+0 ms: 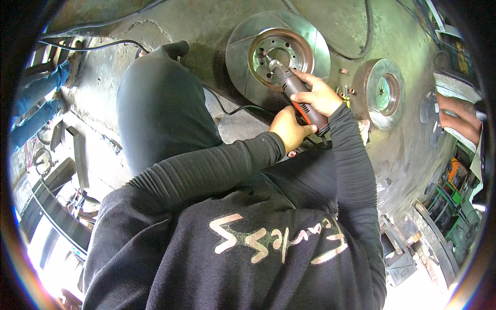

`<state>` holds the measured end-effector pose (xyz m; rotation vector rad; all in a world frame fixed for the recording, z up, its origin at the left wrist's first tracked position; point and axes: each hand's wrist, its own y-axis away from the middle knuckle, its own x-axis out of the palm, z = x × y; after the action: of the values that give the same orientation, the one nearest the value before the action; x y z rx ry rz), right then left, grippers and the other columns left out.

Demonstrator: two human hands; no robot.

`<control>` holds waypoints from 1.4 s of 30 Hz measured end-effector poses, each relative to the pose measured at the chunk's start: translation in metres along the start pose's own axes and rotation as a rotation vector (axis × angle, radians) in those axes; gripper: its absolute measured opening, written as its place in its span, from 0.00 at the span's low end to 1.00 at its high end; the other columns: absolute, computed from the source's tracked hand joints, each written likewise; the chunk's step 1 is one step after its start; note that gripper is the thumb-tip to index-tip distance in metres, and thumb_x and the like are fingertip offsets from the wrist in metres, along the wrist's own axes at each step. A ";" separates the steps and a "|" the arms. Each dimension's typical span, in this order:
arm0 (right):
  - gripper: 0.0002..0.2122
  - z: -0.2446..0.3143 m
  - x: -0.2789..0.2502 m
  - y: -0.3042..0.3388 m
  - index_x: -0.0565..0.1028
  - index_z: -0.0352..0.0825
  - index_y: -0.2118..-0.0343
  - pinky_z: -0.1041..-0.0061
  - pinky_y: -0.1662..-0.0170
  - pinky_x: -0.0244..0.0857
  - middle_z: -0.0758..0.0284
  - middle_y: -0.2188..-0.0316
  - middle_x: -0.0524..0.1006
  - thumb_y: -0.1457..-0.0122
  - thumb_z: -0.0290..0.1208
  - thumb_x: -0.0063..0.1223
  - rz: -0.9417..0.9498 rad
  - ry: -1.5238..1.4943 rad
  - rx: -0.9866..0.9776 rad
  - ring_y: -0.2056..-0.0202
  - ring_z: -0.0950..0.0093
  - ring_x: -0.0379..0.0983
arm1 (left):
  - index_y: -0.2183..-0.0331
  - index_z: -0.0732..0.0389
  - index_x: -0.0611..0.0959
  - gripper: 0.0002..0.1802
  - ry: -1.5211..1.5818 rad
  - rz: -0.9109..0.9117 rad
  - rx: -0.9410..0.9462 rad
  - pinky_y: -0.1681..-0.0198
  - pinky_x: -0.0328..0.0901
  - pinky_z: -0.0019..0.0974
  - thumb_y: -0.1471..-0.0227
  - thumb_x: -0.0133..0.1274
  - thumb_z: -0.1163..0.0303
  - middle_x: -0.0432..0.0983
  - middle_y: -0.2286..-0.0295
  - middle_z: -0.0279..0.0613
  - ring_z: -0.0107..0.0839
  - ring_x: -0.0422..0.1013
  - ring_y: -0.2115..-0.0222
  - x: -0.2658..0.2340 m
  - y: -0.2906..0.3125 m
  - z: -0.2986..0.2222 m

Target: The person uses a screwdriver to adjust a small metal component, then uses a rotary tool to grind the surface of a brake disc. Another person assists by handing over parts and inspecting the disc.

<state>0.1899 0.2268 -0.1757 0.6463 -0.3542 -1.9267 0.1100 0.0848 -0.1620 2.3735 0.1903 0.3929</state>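
Observation:
A large brake disc [237, 44] with a rusty raised hub lies in front of me. Both my hands hold a dark die grinder [290, 85] with an orange-red stripe, tilted down toward the hub. My right hand [321, 97] wraps round its body from the right, fingers along the top. My left hand [290, 130] grips the rear end, thumb across the casing. The grinder's tip reaches the hub face near one of the bolt holes; whether it touches the metal is too small to tell.
A second, smaller brake disc [381, 118] lies to the right, with small loose bits [344, 94] between the two discs. Black cables cross the floor. My bent knee [155, 98] is at left. Other people's legs show at the left [39, 116] and right [457, 116] edges.

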 end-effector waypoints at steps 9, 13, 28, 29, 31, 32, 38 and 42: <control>0.37 0.002 -0.001 0.003 0.60 0.26 0.41 0.75 0.44 0.57 0.53 0.46 0.67 0.55 0.31 0.62 -0.060 -0.212 0.124 0.47 0.70 0.65 | 0.58 0.76 0.71 0.26 -0.088 -0.008 0.059 0.55 0.69 0.37 0.56 0.62 0.74 0.76 0.61 0.55 0.38 0.74 0.59 -0.004 0.002 -0.010; 0.37 0.005 -0.001 0.002 0.59 0.25 0.41 0.75 0.44 0.57 0.53 0.47 0.68 0.55 0.30 0.61 -0.039 -0.079 0.084 0.48 0.69 0.66 | 0.57 0.76 0.71 0.26 -0.096 -0.010 0.045 0.57 0.69 0.37 0.56 0.63 0.73 0.76 0.62 0.55 0.38 0.74 0.60 -0.002 -0.002 0.001; 0.37 0.001 0.002 -0.010 0.60 0.27 0.41 0.73 0.43 0.57 0.50 0.48 0.68 0.54 0.33 0.62 -0.125 0.078 0.035 0.47 0.66 0.65 | 0.58 0.76 0.70 0.25 -0.137 -0.077 0.107 0.58 0.69 0.37 0.55 0.62 0.74 0.76 0.63 0.56 0.38 0.75 0.62 -0.006 -0.002 -0.007; 0.37 0.003 -0.001 -0.011 0.60 0.27 0.41 0.73 0.44 0.59 0.51 0.49 0.68 0.54 0.32 0.62 -0.125 -0.046 0.034 0.48 0.67 0.66 | 0.58 0.76 0.70 0.24 -0.123 -0.073 0.107 0.58 0.69 0.37 0.54 0.61 0.74 0.76 0.63 0.56 0.38 0.74 0.62 -0.007 -0.003 -0.008; 0.37 0.011 -0.001 -0.010 0.60 0.27 0.41 0.73 0.45 0.59 0.51 0.48 0.67 0.54 0.32 0.62 -0.074 -0.024 0.038 0.48 0.66 0.66 | 0.60 0.75 0.73 0.22 -0.080 -0.105 0.120 0.58 0.68 0.39 0.56 0.62 0.73 0.76 0.65 0.57 0.42 0.75 0.63 -0.005 -0.002 -0.007; 0.37 0.014 -0.002 -0.010 0.60 0.27 0.41 0.72 0.45 0.60 0.51 0.48 0.67 0.54 0.32 0.62 -0.051 -0.012 0.040 0.48 0.66 0.66 | 0.62 0.74 0.74 0.21 -0.059 -0.120 0.128 0.58 0.68 0.39 0.56 0.62 0.72 0.77 0.66 0.57 0.44 0.75 0.63 -0.005 -0.001 -0.008; 0.36 -0.002 -0.001 -0.018 0.61 0.27 0.41 0.73 0.42 0.54 0.51 0.45 0.65 0.54 0.32 0.62 -0.124 0.075 0.013 0.45 0.66 0.63 | 0.61 0.74 0.74 0.22 -0.013 -0.122 0.118 0.57 0.68 0.39 0.56 0.61 0.73 0.77 0.66 0.57 0.43 0.75 0.63 -0.005 -0.008 0.002; 0.35 0.000 -0.001 -0.019 0.61 0.29 0.41 0.74 0.41 0.52 0.52 0.44 0.65 0.53 0.31 0.61 -0.032 0.103 0.025 0.44 0.67 0.62 | 0.61 0.74 0.74 0.21 -0.086 -0.121 0.115 0.57 0.68 0.38 0.56 0.61 0.73 0.77 0.66 0.56 0.42 0.75 0.63 -0.006 -0.005 0.000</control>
<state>0.1757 0.2361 -0.1852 0.7695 -0.3050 -1.9139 0.1042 0.0872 -0.1663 2.4713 0.3229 0.2272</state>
